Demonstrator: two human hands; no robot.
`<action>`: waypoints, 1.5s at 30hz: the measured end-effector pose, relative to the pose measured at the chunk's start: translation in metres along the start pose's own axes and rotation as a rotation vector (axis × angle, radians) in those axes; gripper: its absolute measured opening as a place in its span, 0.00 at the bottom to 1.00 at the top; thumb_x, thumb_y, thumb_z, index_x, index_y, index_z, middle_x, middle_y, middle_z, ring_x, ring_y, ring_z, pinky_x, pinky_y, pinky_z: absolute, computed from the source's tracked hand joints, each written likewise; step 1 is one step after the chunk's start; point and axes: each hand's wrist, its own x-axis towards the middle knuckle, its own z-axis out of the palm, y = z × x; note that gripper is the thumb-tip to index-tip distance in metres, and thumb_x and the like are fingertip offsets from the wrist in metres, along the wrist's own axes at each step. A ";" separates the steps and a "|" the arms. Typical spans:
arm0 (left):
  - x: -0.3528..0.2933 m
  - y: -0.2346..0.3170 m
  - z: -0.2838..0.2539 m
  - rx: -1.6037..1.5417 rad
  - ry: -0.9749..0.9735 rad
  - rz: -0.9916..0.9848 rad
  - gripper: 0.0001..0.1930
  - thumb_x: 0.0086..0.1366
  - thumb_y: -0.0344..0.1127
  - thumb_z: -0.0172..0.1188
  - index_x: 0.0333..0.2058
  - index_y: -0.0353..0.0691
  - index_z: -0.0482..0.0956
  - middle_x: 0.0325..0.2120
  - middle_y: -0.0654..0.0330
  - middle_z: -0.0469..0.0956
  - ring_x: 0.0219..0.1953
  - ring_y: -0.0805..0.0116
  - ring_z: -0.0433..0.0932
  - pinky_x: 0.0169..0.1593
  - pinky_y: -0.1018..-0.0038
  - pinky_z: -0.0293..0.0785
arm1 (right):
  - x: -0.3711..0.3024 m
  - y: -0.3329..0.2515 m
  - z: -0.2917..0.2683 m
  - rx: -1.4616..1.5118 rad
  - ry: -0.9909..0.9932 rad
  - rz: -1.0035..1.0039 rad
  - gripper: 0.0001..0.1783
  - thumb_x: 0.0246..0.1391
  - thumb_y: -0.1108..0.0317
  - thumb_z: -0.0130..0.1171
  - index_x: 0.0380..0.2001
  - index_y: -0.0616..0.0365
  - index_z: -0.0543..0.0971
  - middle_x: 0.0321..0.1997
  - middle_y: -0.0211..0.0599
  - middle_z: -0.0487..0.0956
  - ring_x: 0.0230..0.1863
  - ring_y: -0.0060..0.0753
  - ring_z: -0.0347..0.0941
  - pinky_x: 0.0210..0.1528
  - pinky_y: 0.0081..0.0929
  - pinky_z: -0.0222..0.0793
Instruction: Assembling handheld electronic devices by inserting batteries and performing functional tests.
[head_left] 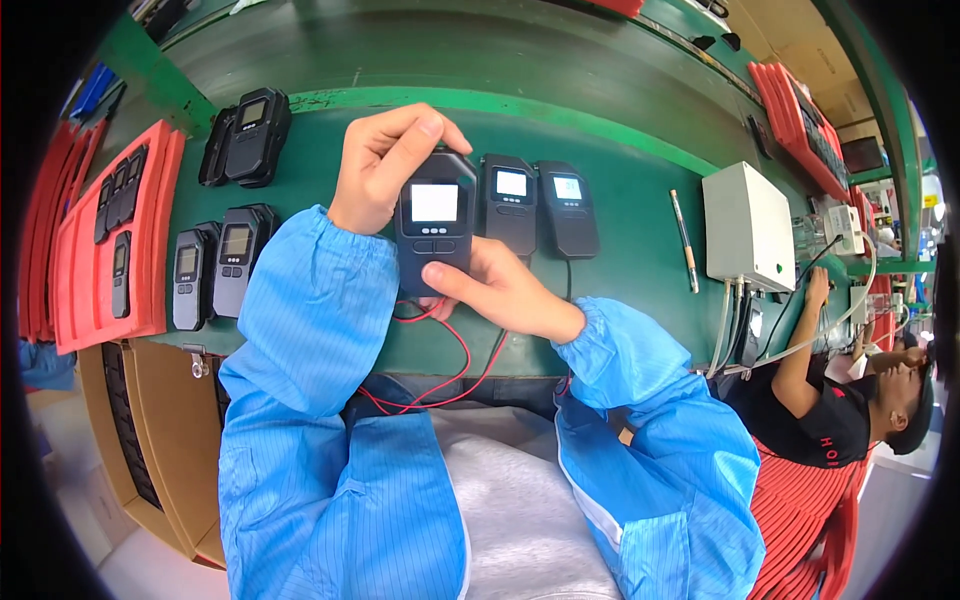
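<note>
Black device (436, 238) glows — right hand (512, 293) gripping, left hand (380, 168) atop.

The worker wears a bright blue jacket (400, 500) ruled with fine dark lines, its roomy, creased sleeves (310, 320) gathered into puckered cuffs (592, 325). It hangs open, a pale strip (598, 507) edging one side, over a speckled grey top (525, 490); I see left hand (385, 165) and right hand (510, 292) both bare.

Most fingers of the right hand (515, 296) hidden behind the handheld device (418, 268), its white screen (434, 202) illegible
</note>
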 end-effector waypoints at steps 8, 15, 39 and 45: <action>0.001 0.003 -0.003 0.215 -0.133 0.045 0.18 0.69 0.42 0.53 0.33 0.31 0.81 0.26 0.61 0.80 0.30 0.76 0.77 0.35 0.80 0.72 | 0.002 0.005 -0.001 -0.527 0.035 -0.112 0.14 0.63 0.63 0.56 0.43 0.63 0.73 0.30 0.36 0.77 0.31 0.22 0.72 0.34 0.26 0.70; 0.004 0.000 -0.002 0.194 -0.098 -0.079 0.15 0.67 0.41 0.57 0.32 0.34 0.83 0.25 0.63 0.80 0.30 0.77 0.76 0.37 0.78 0.72 | 0.001 0.009 -0.002 -0.486 0.060 -0.103 0.14 0.64 0.63 0.56 0.45 0.64 0.73 0.32 0.34 0.78 0.34 0.19 0.71 0.35 0.24 0.69; 0.001 -0.012 0.003 0.281 -0.066 -0.009 0.15 0.68 0.39 0.55 0.33 0.33 0.84 0.23 0.60 0.81 0.28 0.76 0.76 0.34 0.78 0.72 | -0.002 0.004 -0.005 -0.243 0.102 -0.002 0.24 0.65 0.55 0.53 0.21 0.64 0.75 0.18 0.23 0.68 0.23 0.14 0.60 0.22 0.23 0.53; 0.001 -0.012 0.003 0.302 -0.065 -0.009 0.14 0.67 0.38 0.55 0.33 0.34 0.84 0.23 0.60 0.81 0.28 0.76 0.76 0.34 0.78 0.72 | -0.002 0.009 -0.008 -0.270 0.093 -0.001 0.23 0.65 0.56 0.53 0.23 0.65 0.77 0.19 0.24 0.70 0.23 0.15 0.62 0.23 0.22 0.56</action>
